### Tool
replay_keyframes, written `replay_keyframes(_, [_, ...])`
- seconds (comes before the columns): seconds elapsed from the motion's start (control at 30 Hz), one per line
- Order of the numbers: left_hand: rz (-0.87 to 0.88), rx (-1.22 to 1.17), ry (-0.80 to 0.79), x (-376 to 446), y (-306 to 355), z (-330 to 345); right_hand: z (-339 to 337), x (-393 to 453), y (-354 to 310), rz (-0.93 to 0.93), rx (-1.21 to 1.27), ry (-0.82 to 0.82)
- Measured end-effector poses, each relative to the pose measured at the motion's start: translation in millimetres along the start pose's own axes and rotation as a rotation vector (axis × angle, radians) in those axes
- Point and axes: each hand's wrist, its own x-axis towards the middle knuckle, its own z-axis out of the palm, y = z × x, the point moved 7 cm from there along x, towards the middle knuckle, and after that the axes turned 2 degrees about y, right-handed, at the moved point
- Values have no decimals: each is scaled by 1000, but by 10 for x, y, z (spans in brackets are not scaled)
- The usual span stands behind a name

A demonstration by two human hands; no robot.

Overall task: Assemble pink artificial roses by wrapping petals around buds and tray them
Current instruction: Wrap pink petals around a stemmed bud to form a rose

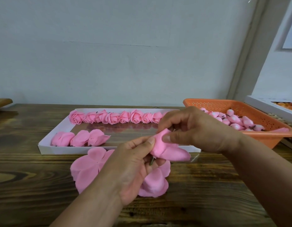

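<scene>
Both hands hold one half-wrapped pink rose [168, 149] above the table's front, its short green stem pointing down. My left hand [133, 167] grips its base and stem from below. My right hand [189, 128] pinches a petal against the top of the bud. Loose flat pink petals [87, 167] lie on the table under and left of my hands. The white tray [48, 149] behind holds a back row of several finished roses [115, 118] and three more roses [79, 138] at its front left.
An orange perforated basket [260, 110] at the right holds several pink buds [235, 120] with dark stems. A white box [271, 107] stands behind it at the far right. A pale wall closes off the back of the dark wooden table [27, 169].
</scene>
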Motion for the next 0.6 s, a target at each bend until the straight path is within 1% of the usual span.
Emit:
replay_keyframes(0.13, [18, -12, 9, -30, 34, 26, -1, 6, -102, -40, 67, 16])
replay_keyframes(0.37, [159, 75, 192, -38, 72, -36, 31, 64, -110, -21, 30, 25])
replay_keyframes(0.47, [128, 9, 199, -16, 25, -49, 52, 86, -92, -12, -9, 24])
replay_keyframes(0.6, [63, -58, 150, -14, -7, -65, 48, 90, -84, -7, -33, 37])
